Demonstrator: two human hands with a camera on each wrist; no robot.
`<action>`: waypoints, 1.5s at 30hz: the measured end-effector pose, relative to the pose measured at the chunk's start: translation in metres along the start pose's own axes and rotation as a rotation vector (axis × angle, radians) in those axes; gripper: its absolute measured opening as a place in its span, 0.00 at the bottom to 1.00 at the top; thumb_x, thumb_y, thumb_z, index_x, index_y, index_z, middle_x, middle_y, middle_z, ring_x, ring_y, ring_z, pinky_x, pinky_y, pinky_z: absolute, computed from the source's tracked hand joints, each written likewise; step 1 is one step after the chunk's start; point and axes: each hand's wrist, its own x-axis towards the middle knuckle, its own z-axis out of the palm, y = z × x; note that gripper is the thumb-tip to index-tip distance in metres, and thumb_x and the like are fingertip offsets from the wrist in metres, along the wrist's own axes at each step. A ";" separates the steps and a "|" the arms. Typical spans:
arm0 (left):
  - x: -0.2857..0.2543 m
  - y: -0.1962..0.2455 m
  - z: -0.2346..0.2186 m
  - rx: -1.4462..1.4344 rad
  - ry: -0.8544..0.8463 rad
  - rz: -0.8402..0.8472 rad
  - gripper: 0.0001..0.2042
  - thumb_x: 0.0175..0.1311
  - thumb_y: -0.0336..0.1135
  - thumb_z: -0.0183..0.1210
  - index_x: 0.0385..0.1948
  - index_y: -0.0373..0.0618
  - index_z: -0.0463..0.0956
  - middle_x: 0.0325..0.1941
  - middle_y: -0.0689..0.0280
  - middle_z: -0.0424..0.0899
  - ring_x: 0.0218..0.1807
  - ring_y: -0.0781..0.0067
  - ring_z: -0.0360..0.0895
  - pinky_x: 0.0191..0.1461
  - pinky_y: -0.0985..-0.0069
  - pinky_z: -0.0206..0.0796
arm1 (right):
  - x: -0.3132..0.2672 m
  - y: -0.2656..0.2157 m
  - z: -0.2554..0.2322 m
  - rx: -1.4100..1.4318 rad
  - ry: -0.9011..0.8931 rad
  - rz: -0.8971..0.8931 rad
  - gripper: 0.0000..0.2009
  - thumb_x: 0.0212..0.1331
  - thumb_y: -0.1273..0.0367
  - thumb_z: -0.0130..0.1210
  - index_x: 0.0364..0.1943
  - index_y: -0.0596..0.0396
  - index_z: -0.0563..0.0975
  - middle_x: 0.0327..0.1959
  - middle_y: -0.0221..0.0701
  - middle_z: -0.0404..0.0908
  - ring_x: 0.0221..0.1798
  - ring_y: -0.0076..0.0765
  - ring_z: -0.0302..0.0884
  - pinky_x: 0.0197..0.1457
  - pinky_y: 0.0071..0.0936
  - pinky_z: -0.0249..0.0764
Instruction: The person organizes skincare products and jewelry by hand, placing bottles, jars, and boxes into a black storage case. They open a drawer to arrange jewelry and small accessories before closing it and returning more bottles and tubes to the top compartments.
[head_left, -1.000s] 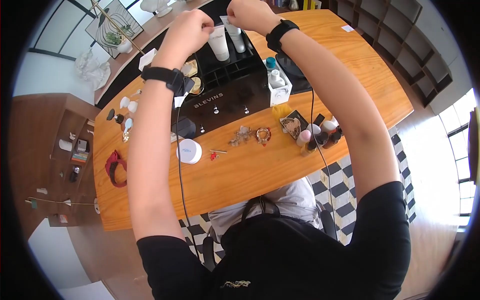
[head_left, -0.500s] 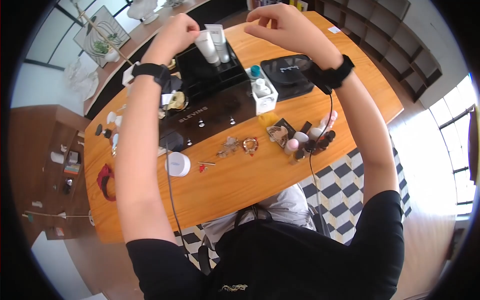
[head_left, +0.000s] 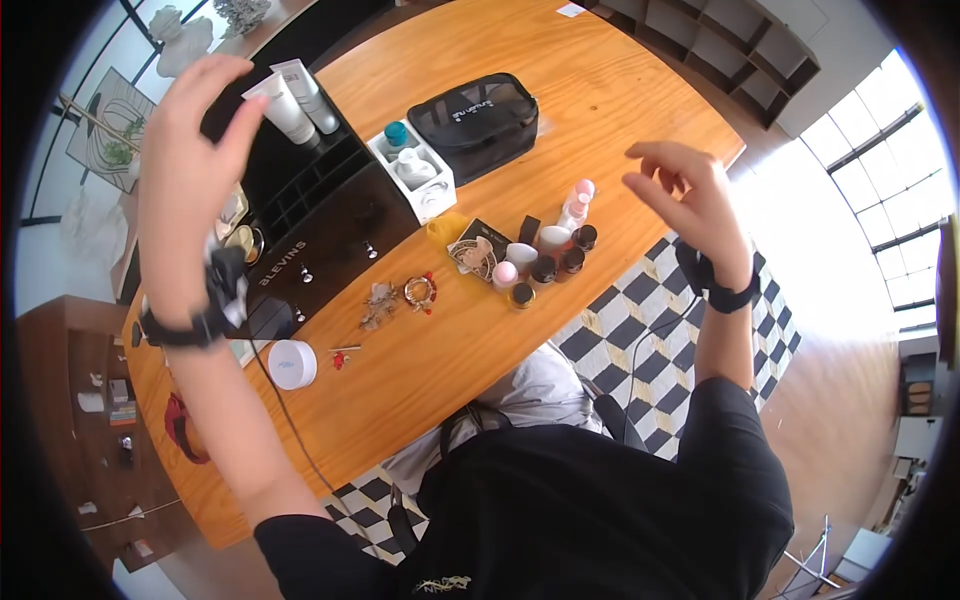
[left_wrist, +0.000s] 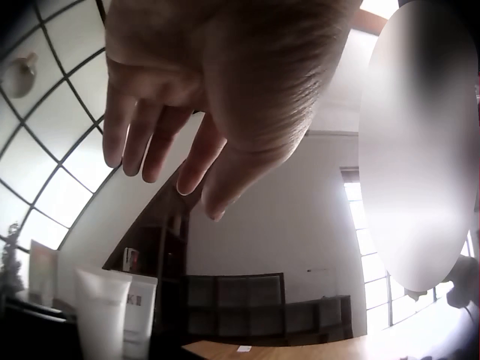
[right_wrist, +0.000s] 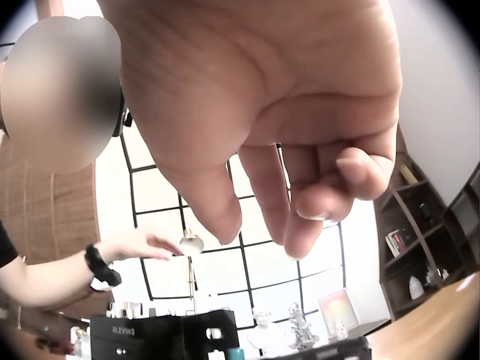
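Note:
On top of the black BLEVINS organizer (head_left: 330,215) stand a white squeeze tube (head_left: 281,110) and a silver-grey squeeze tube (head_left: 312,97), side by side on their caps. My left hand (head_left: 190,160) hovers just left of the tubes, holding nothing; in the left wrist view its fingers (left_wrist: 155,142) hang loosely down above both tubes. Over the table's right side is my right hand (head_left: 692,195), empty, its fingers loosely bent. Nearest to it on the table is a pink-and-white bottle (head_left: 577,205) beside several small dark-capped bottles (head_left: 543,268).
Beside the organizer, a white holder (head_left: 432,198) contains bottles, one teal-capped. Behind it lies a black mesh pouch (head_left: 478,125). Along the front are a white jar (head_left: 292,365), hair clips (head_left: 380,305), a beaded bracelet (head_left: 420,293) and a red headband (head_left: 182,428). A cable (head_left: 300,440) hangs from my left wrist.
My left hand has let go of the white tube, which stays standing beside the silver-grey one. My right hand has moved away from the tubes toward the table's right side. The head view has turned rightward.

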 end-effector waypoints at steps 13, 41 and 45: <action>-0.102 0.170 0.110 -0.608 -0.471 -0.058 0.09 0.64 0.31 0.72 0.43 0.39 0.87 0.39 0.59 0.88 0.38 0.52 0.87 0.42 0.62 0.78 | -0.011 0.020 0.064 -0.009 -0.145 0.006 0.11 0.69 0.66 0.63 0.48 0.55 0.87 0.40 0.39 0.89 0.44 0.50 0.88 0.47 0.40 0.82; -0.092 0.207 0.129 -0.561 -0.406 -0.045 0.09 0.58 0.35 0.73 0.36 0.42 0.88 0.32 0.60 0.86 0.39 0.55 0.84 0.48 0.60 0.72 | -0.073 0.003 0.074 -0.012 -0.062 0.121 0.11 0.65 0.68 0.67 0.48 0.54 0.82 0.40 0.40 0.87 0.44 0.53 0.87 0.47 0.44 0.82; -0.080 0.186 0.102 -0.671 -0.199 -0.068 0.06 0.58 0.28 0.71 0.35 0.40 0.85 0.30 0.60 0.85 0.34 0.54 0.83 0.39 0.62 0.72 | -0.073 0.006 0.072 -0.057 -0.027 0.172 0.10 0.64 0.67 0.65 0.45 0.54 0.83 0.38 0.39 0.89 0.42 0.53 0.88 0.45 0.43 0.82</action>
